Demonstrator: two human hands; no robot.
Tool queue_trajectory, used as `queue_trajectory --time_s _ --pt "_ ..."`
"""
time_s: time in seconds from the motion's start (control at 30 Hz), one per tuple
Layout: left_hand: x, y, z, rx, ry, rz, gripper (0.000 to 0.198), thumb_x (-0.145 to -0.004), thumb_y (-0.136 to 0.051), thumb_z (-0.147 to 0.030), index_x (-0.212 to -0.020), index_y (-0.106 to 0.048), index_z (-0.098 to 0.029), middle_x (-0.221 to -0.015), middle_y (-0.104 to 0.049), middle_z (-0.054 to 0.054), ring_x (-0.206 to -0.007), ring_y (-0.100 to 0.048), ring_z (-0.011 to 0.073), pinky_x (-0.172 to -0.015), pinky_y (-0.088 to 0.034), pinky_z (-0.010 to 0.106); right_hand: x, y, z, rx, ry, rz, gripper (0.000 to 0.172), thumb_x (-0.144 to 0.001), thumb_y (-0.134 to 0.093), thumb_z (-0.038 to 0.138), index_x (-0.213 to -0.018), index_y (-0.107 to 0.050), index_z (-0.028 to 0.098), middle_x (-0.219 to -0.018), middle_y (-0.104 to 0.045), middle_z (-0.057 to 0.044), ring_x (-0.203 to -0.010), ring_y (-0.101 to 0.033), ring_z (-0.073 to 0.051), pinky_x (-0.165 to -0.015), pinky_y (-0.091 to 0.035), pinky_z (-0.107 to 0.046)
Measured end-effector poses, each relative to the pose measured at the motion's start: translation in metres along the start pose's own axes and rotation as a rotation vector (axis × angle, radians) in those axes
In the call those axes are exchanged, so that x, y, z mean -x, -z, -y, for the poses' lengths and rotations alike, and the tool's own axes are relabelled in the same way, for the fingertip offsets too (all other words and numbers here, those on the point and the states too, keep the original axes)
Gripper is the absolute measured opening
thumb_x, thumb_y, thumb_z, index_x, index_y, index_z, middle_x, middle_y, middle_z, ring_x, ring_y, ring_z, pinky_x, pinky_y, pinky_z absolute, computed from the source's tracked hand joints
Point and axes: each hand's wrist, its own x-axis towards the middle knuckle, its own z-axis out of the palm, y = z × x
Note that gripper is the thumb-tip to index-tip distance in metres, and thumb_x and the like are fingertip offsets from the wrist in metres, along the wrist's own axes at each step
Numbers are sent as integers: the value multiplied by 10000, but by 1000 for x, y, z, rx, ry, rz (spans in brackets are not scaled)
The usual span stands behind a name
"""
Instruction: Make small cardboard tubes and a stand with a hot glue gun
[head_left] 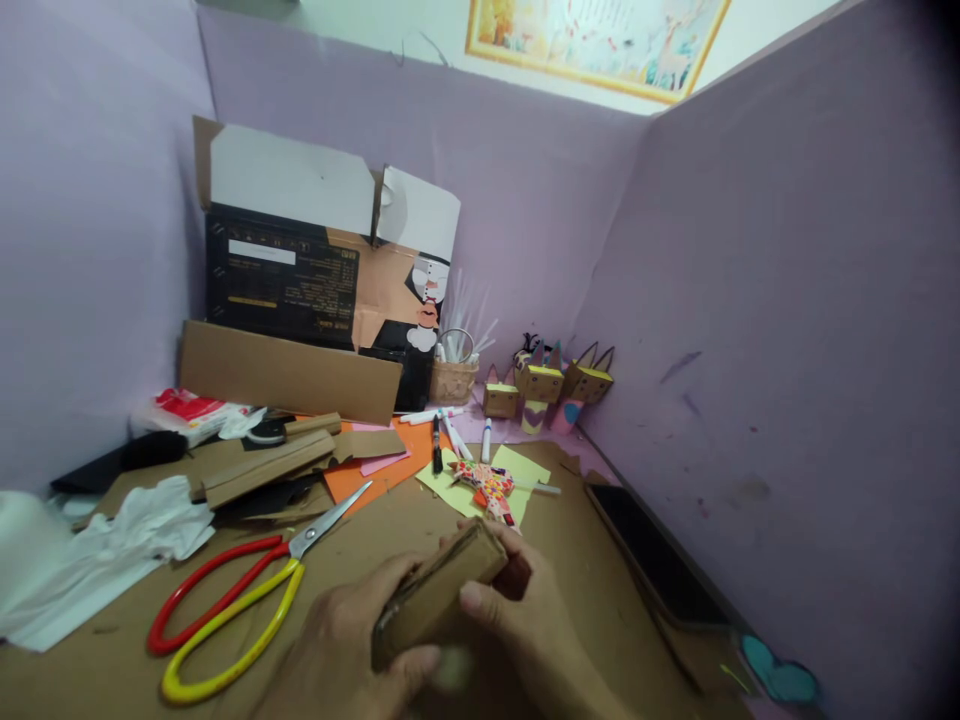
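A small brown cardboard box (439, 590) is held between my two hands just above the cardboard-covered tabletop. My left hand (349, 635) wraps round its near left end, thumb along the lower side. At the far right end, my right hand (517, 600) grips it with thumb on the near face and fingers behind. Left of my hands lie scissors (300, 545) with one red and one yellow handle, blades slightly apart. Beyond the box, a floral-patterned glue gun (486, 483) rests on yellow paper (529, 466).
Cardboard scraps (270, 468) and crumpled white tissue (150, 525) lie at left. Behind stand a large opened carton (300, 270), a basket (454, 382) of white sticks and several cardboard cat figures (541, 383). Markers (437, 445) lie midway. A dark tablet-like slab (656, 555) lies along the right wall.
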Motion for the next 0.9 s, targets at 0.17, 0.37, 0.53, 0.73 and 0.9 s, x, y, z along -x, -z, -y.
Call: queue_trajectory --time_s 0.17,0.37,0.53,0.73,0.9 --pt "-7 13 1 -78 25 -64 346 -527 -716 -282 -871 -685 -286 -912 -703 28 -864 -604 312 -765 -448 354 -9 15 1 23 57 32 763 -488 -824 358 -1161 -476 262 -1172 -545 -96 -1025 -546 -264 -780 -471 -352" --pt "-12 12 11 -96 17 -93 379 -593 -715 -374 -950 -628 -279 -950 -684 43 -892 -599 309 -770 -440 347 -10 13 -1 -17 -23 64 609 -580 -773 391 -1105 -508 231 -1143 -524 -102 -935 -564 -230 -771 -473 -373" --pt "1 -13 8 152 -41 -80 493 -622 -688 -409 -1080 -563 -279 -1035 -649 59 -968 -578 298 -795 -439 322 -4 -8 -2 -77 -14 189 409 -703 -687 380 -1058 -563 218 -1028 -619 -68 -963 -575 -213 -867 -422 -342" --pt "-13 15 5 208 74 -154 352 -722 -588 -455 -1003 -627 -247 -921 -648 55 -849 -582 241 -710 -433 284 -8 12 13 47 -150 154 387 -776 -581 413 -1113 -591 223 -971 -658 -51 -832 -619 -209 -780 -453 -340" --pt "-42 47 13 217 117 -315 225 -661 -662 -340 -828 -639 -190 -692 -609 -4 -589 -500 137 -562 -385 221 -6 21 30 795 18 173 434 -740 -622 379 -1153 -589 249 -1071 -608 -75 -983 -539 -268 -855 -401 -403"
